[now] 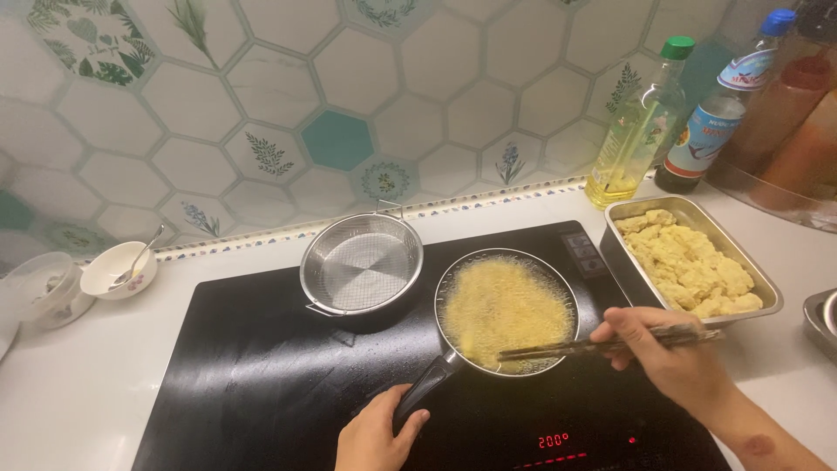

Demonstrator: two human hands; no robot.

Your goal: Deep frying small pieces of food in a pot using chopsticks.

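Pan [506, 312] handle in left hand [377, 433] | chopsticks [602, 346] — right hand [667, 353]

Left hand [377, 433] enters from the near edge of the worktop, palm down, fingers curled closed in a grip, thumb on the right side. Right hand [664, 351] reaches in from the near right corner, forearm bare, fingers pinched in a closed grip, knuckles up.
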